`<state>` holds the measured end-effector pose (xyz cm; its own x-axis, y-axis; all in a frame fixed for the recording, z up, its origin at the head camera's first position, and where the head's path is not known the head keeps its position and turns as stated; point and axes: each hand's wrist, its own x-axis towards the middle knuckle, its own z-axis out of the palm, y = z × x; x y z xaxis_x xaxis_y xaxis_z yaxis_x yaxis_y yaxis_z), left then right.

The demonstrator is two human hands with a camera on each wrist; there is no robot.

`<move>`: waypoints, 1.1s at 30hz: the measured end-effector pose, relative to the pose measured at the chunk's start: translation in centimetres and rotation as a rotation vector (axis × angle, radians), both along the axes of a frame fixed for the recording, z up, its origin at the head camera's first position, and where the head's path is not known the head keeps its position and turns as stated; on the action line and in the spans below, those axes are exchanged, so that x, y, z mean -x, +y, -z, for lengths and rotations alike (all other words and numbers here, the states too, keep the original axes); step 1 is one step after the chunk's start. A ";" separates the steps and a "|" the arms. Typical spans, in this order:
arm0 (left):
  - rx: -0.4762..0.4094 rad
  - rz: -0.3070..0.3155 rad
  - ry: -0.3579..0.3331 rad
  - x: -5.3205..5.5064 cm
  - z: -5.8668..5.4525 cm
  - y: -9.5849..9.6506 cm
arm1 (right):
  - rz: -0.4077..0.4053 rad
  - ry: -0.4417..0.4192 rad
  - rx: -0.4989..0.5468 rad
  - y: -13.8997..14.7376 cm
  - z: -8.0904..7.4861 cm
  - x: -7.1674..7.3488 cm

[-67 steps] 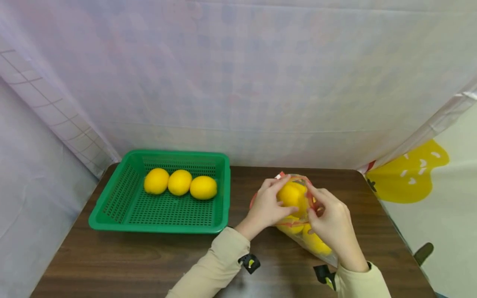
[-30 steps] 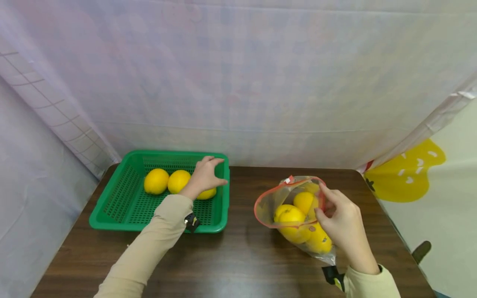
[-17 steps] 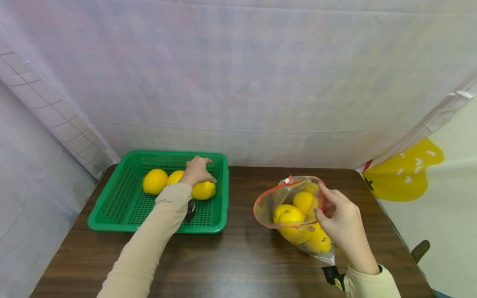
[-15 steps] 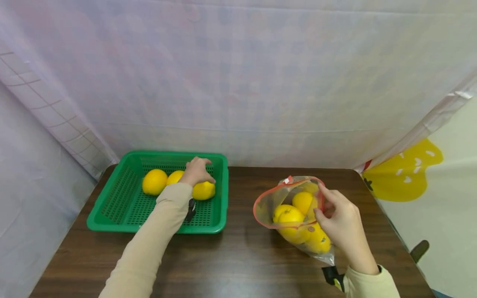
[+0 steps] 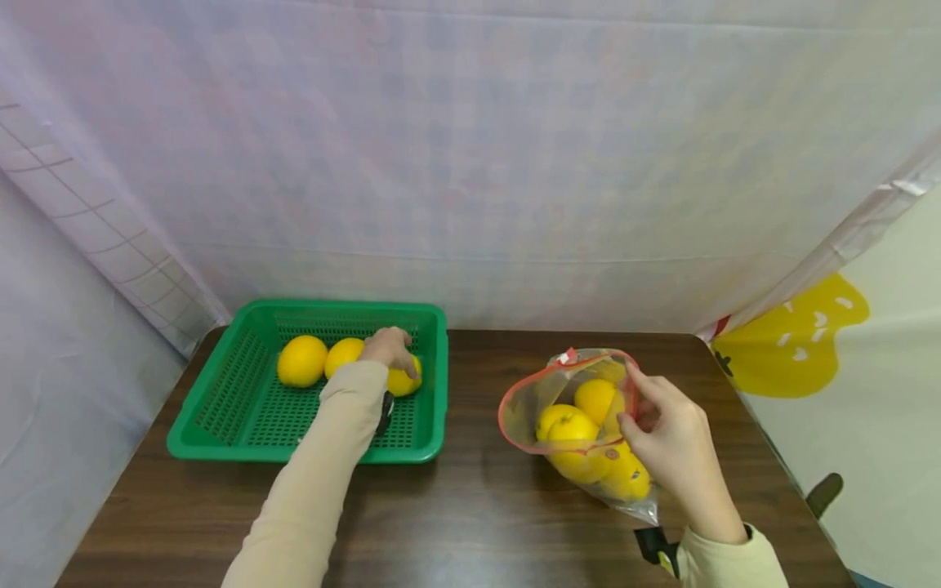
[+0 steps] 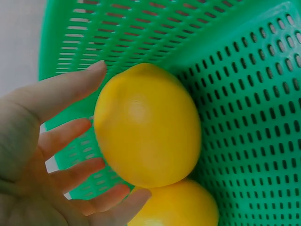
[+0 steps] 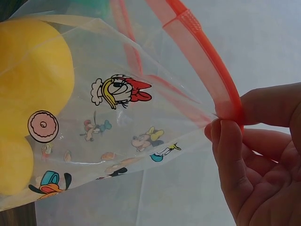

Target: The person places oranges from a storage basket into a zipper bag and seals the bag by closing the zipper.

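Observation:
My left hand [image 5: 388,349] reaches into the green basket [image 5: 187,441] over the rightmost lemon [image 5: 404,382]. In the left wrist view its fingers are spread along one side of that lemon [image 6: 148,127], not curled round it. A second lemon [image 6: 188,207] lies right against it. My right hand [image 5: 672,429] pinches the red zip rim of a clear zip bag [image 5: 522,412] between thumb and fingers, seen close in the right wrist view, where the rim [image 7: 207,52] ends at the fingertips. Several lemons [image 5: 572,429] sit inside the bag, whose mouth gapes open.
Two more lemons, the left one [image 5: 302,362] and the middle one [image 5: 343,356], lie in a row in the basket. Basket and bag stand apart on a dark wooden table [image 5: 470,506]. A pale curtain [image 5: 470,163] hangs behind the table.
The left hand has left the bag, where it was beside a lemon, and moved left into the basket, down by the rightmost lemon. The right hand keeps its pinch on the rim.

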<state>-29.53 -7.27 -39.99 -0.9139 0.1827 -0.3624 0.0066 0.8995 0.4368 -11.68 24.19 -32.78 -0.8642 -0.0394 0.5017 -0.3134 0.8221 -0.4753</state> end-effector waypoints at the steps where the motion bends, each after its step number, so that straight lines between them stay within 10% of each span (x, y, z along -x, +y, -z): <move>1: 0.015 0.003 -0.011 -0.1 0.1 0.0 | 0.001 -0.002 -0.001 0.0 0.0 0.0; 33: 0.134 0.013 0.050 -0.5 1.2 0.5 | 0.000 -0.015 -0.016 0.1 0.1 -0.1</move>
<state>-29.07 -6.72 -41.20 -0.9292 0.1477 -0.3388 0.0375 0.9496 0.3113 -11.60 24.27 -32.84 -0.8714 -0.0470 0.4883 -0.3064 0.8295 -0.4670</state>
